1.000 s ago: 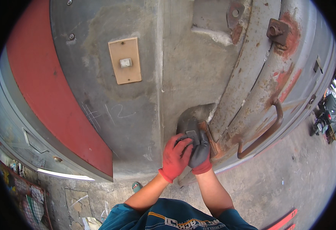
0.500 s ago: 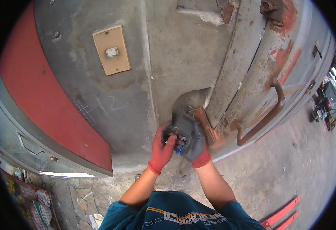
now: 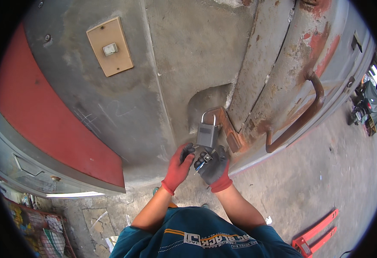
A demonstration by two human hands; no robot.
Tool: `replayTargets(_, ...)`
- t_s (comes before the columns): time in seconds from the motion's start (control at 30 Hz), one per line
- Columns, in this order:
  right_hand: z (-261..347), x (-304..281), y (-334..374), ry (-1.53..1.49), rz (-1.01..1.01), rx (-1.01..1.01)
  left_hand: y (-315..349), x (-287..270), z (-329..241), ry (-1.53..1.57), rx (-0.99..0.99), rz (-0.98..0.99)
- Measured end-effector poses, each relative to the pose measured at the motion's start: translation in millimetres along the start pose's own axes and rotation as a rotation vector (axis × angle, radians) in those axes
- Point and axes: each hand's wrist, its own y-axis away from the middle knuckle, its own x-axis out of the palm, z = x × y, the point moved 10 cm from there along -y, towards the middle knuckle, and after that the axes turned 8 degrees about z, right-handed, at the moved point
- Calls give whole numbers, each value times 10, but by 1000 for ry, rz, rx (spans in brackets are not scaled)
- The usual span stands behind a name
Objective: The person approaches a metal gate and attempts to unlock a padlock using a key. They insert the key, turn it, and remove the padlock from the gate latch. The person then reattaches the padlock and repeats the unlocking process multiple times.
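A grey padlock-like lock box (image 3: 207,135) hangs by its silver shackle from a rusty metal bracket (image 3: 228,127) beside a recess in the wall. Just below it, my right hand (image 3: 216,168), in a red-and-black glove, holds a small bunch of keys (image 3: 207,158) with a blue piece among them. My left hand (image 3: 178,165), gloved alike, is to the left of the keys. Its fingers are bent with the thumb apart, and I make out nothing held in them. Neither hand appears to touch the lock box.
A rusty door handle (image 3: 317,101) sticks out at the right. A beige switch plate (image 3: 124,60) is on the wall, with a red panel (image 3: 59,112) further left. Red forks (image 3: 321,234) lie on the concrete floor at the lower right; a wire cage (image 3: 55,232) stands lower left.
My hands have come down off the lock box, which now hangs in full view with its shackle showing. They have moved apart, and the keys show in my right hand.
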Motion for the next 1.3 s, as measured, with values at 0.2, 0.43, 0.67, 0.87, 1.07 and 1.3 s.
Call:
replayTargets(0.2,63,-202,26,-12,40,-125,352,151,88,-412,-55,129)
replayTargets(0.43,-131,-192,77,-166,159,18,341,-10,165,-458,-85,-61)
replayTargets(0.67,-91,-180,113,-140,263,6,338,-2,82,-537,-61,-48)
replayTargets(0.87,-41,-376,144,15,226,-25,372,9,119,-494,-46,-54)
replayTargets(1.07,-70,-609,105,8,118,-91,459,168,512,-304,-234,63)
replayTargets(1.3,-61,-696,161,60,163,-158,538,242,92,-736,-41,37)
